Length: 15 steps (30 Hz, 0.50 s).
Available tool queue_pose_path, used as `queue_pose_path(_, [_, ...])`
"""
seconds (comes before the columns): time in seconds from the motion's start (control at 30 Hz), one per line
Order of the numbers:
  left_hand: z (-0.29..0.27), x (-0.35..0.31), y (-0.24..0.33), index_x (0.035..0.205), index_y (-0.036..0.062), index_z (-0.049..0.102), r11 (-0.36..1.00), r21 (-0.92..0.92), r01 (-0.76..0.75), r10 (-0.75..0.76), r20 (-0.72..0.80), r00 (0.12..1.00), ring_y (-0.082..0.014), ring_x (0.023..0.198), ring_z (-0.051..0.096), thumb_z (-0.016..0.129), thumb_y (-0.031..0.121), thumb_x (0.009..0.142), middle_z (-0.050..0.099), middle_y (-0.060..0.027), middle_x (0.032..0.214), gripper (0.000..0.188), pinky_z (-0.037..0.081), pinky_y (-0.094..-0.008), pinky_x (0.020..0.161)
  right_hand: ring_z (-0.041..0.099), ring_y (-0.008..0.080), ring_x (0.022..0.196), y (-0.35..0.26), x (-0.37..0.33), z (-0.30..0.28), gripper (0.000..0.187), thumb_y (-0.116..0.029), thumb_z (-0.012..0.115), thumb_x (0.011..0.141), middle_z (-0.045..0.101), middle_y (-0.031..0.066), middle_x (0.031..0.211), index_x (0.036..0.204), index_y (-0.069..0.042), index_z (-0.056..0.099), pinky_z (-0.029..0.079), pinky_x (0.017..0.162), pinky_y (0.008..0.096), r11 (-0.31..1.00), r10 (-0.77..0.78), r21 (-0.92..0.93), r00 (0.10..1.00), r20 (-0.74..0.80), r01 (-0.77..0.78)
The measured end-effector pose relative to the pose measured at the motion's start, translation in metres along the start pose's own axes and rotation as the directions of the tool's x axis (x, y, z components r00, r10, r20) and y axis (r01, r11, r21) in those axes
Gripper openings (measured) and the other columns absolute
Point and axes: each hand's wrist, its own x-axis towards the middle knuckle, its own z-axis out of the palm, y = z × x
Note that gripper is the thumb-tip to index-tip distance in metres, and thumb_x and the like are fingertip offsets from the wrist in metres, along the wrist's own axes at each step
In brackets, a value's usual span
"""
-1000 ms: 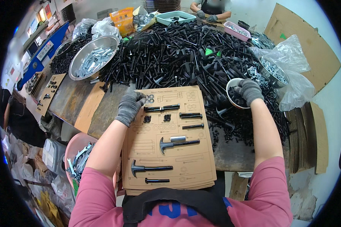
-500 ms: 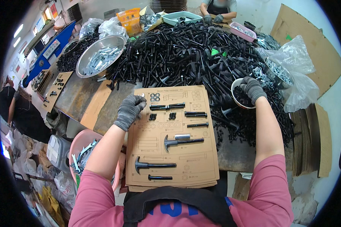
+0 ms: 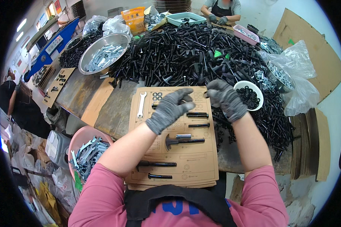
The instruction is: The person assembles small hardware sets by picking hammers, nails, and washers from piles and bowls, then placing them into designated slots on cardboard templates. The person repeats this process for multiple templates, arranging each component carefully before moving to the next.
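A brown cardboard sheet (image 3: 210, 157) with printed outlines lies on top of a stack in front of me. My left hand (image 3: 169, 109), in a grey glove, is above its upper middle, fingers stretched and apart, slightly blurred. My right hand (image 3: 228, 100), also gloved, is at the sheet's upper right edge, fingertips pinched; what they hold is too small to name. On the sheet lie a silver open-end wrench (image 3: 141, 105), silver nuts (image 3: 157, 97), black bolts (image 3: 197, 114), a silver sleeve (image 3: 183, 136) and T-shaped black pieces (image 3: 185, 141). My left hand hides part of the upper row.
A white bowl (image 3: 258, 92) of small black rings stands right of my right hand. Beyond rises a heap of black bolts (image 3: 170, 53), with a steel basin (image 3: 83, 56) of silver sleeves at left. A pink tub (image 3: 74, 142) holds wrenches. Another gloved person (image 3: 223, 19) works at the far side.
My left hand has left the wrench at the sheet's upper left and moved right across the sheet. My right hand has come out of the white bowl and moved left to the sheet's edge.
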Motion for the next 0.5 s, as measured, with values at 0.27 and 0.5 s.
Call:
queue_pose_path(0.27, [0.015,0.01,-0.004,0.11,0.004,0.053,1.0,0.01,0.028,-0.026,-0.16,0.987,-0.0064,0.063,0.052,0.059,0.008,0.079,0.057,-0.0014,0.076,0.032,0.044,-0.0178,0.052,0.053,0.0078,0.058,0.017,-0.01,0.041,0.019,-0.02,0.054,0.084,0.058,0.0032,0.072,0.095,-0.005,0.059,0.045,0.048,0.0214,0.99,0.039,0.135,0.999,-0.018,-0.036])
queue_pose_path(0.5, [-0.023,-0.002,-0.019,0.096,0.0055,0.061,0.997,0.024,0.069,-0.063,-0.191,0.98,-0.0071,0.07,0.054,0.058,0.008,0.08,0.062,-0.0009,0.081,0.017,0.048,-0.0205,0.064,0.057,0.0279,0.082,0.017,0.022,-0.036,0.02,-0.015,0.047,0.08,0.059,0.0146,0.093,0.095,-0.007,0.056,0.047,0.071,0.0358,-0.017,-0.205,-0.99,0.968,0.143,0.143])
